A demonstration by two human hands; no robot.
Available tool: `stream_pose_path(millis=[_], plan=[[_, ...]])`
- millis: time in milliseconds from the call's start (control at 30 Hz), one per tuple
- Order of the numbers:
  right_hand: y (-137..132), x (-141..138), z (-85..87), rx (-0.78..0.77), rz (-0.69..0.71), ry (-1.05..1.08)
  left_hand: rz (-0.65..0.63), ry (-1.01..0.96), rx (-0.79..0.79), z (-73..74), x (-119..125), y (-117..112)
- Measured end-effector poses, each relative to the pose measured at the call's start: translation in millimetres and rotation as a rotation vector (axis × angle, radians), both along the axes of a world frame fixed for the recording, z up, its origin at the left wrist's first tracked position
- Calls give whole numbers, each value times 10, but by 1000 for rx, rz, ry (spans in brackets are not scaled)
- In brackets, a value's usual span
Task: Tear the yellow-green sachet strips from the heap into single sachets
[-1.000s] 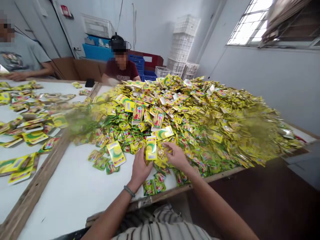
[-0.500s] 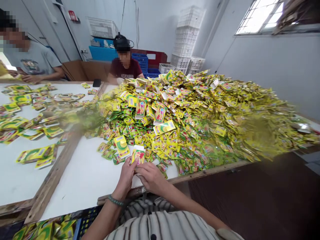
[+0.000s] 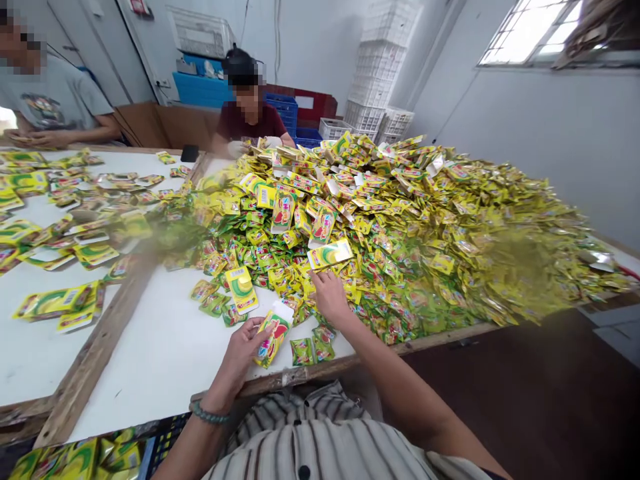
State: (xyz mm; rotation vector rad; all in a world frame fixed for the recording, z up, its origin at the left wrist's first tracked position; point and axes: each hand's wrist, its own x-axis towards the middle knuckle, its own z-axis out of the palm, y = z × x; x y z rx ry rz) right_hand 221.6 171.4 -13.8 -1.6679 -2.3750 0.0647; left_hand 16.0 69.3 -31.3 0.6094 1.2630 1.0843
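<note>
My left hand [image 3: 243,348] is closed around the edge of a small yellow and green cardboard box [image 3: 274,335] with a watermelon picture. The box tilts, and its white end flap stands up at the top. My right hand [image 3: 330,298] holds nothing that I can see. Its fingers are stretched out among the small wrapped packets [image 3: 305,287] at the front of the heap, just below a yellow box [image 3: 330,254]; its fingertips are partly hidden. Another yellow box [image 3: 242,291] lies beyond my left hand. Green packets [image 3: 302,351] lie right of the held box.
A large heap of packets [image 3: 450,247] and boxes covers the right of the white table [image 3: 145,340]. A wooden divider [image 3: 107,333] separates it from the left section, where several boxes [image 3: 57,303] lie. A blue-edged crate [image 3: 150,457] stands below. Two people work across the table.
My right hand has left the box and moved forward and right to the heap. The box is still in my left hand, now more exposed and tilted. Green packets on the table are uncovered.
</note>
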Motion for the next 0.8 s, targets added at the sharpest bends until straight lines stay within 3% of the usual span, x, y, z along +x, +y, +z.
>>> stream_pose_path(millis=[133, 267, 367, 467, 567, 733, 800], plan=[[-42, 30, -72, 61, 8, 98, 18, 81, 5, -84, -162, -64], [-166, 59, -45, 135, -32, 464, 2, 191, 63, -143, -215, -91], [-305, -93, -5, -97, -117, 830, -29, 175, 75, -105, -152, -84], [-439, -302, -5, -400, -67, 1037, -32, 65, 59, -31, -82, -87], [-520, -376, -33, -512, 20, 1008, -9, 27, 63, 0, -75, -122], [-514, -223, -62, -749, 142, 912, -83, 93, 100, -60, -129, -213], [-499, -196, -60, -764, 153, 864, -102, 126, 110, -69, -124, -224]])
